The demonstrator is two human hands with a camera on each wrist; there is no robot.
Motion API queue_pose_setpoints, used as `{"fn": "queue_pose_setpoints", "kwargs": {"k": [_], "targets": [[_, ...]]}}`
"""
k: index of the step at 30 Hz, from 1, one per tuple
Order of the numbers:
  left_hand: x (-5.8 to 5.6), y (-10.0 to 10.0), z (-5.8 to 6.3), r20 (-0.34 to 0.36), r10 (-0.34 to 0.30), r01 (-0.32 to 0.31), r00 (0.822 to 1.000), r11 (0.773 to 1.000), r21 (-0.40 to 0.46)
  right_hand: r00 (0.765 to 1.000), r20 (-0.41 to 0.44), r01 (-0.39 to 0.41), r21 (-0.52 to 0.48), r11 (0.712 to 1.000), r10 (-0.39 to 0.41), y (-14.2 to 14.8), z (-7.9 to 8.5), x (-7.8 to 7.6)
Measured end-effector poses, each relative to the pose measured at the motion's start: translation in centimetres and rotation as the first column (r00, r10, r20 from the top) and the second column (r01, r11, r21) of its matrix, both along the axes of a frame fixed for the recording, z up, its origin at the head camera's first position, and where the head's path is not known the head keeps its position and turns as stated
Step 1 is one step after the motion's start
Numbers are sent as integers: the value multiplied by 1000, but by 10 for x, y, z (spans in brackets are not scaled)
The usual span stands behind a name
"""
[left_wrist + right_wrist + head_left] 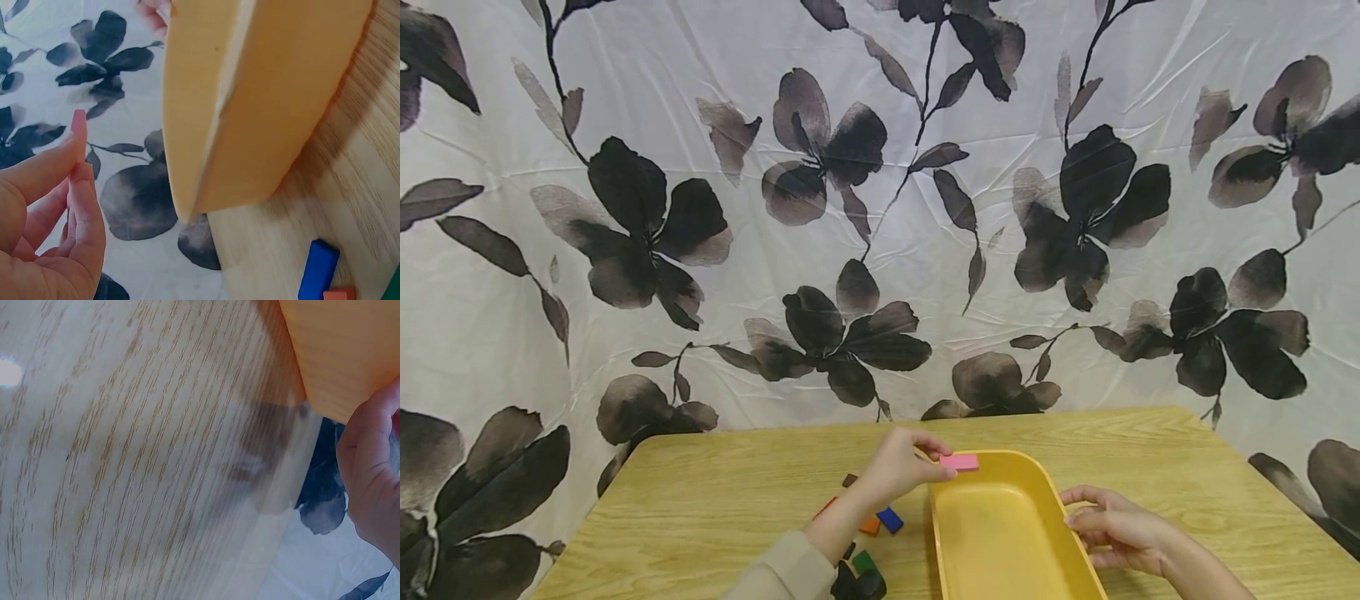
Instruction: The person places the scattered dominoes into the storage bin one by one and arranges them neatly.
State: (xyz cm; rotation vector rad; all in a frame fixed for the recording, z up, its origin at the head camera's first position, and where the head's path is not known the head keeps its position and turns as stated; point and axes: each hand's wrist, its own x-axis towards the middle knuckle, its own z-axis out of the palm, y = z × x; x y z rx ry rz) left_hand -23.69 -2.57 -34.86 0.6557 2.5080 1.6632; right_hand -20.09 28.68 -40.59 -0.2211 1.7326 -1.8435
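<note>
My left hand (901, 460) pinches a small flat pink block (962, 462) between thumb and fingers, above the far left part of a yellow tray (1051, 483). The left wrist view shows the pink block (79, 132) edge-on at the fingertips, apart from the tray's outer wall (287, 94). My right hand (1116, 529) holds the tray's right rim, its fingers bent at the edge. In the right wrist view the right hand (375, 450) is partly cut off beside the tray wall (350, 350). The visible tray floor bears no blocks.
Left of the tray, several small blocks lie on the wooden table (715, 500): a blue block (891, 520), an orange block (870, 525), a green block (864, 562) and dark pieces (857, 583). My left forearm partly covers a red one. A floral cloth (970, 250) hangs behind.
</note>
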Motion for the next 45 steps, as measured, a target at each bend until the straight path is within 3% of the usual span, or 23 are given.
{"fn": "queue_pose_setpoints", "kwargs": {"k": [11, 15, 31, 45], "targets": [[-4, 14, -2, 85, 14, -24, 996, 993, 117, 1000, 9, -7, -13, 1000, 8, 1, 0, 0], [-8, 21, -4, 95, 39, -51, 995, 991, 123, 1000, 13, -5, -9, 1000, 5, 1, 0, -1], [-14, 55, -20, 228, 91, -142, 969, 965, 222, 1000, 6, -4, 2, 1000, 4, 2, 0, 0], [-12, 74, -37, 273, 121, -187, 954, 955, 230, 1000, 0, -6, 6, 1000, 6, -1, 3, 1]]}}
